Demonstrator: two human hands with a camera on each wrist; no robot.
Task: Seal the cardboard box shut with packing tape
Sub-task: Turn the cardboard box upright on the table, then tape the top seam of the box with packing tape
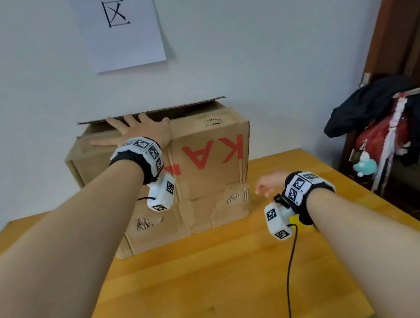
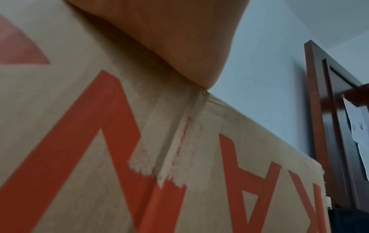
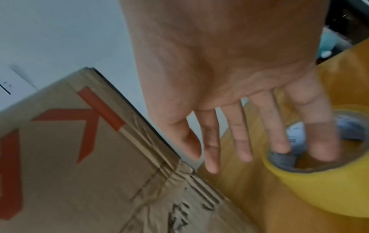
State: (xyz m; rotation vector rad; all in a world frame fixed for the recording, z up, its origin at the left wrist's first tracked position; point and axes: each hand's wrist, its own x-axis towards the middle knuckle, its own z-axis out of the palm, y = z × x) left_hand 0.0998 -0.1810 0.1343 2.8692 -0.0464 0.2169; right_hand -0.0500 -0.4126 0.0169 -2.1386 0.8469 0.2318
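Note:
A worn cardboard box (image 1: 206, 185) with red letters stands on the wooden table (image 1: 216, 274) against the wall. Its far flap (image 1: 152, 111) sticks up a little. My left hand (image 1: 133, 130) lies flat on the near top flap with fingers spread; the left wrist view shows the heel of that hand (image 2: 179, 39) on the box's (image 2: 79, 157) top edge. My right hand (image 1: 268, 183) is low, right of the box. In the right wrist view its fingers (image 3: 239, 141) are straight, two of them reaching into the core of a yellow tape roll (image 3: 329, 189) lying on the table beside the box (image 3: 69, 173).
A paper sheet (image 1: 117, 26) with a black sign hangs on the wall above the box. Dark clothes and red bags (image 1: 387, 127) hang by a brown door frame (image 1: 402, 22) at the right. A black cable (image 1: 290, 267) trails from my right wrist across the table.

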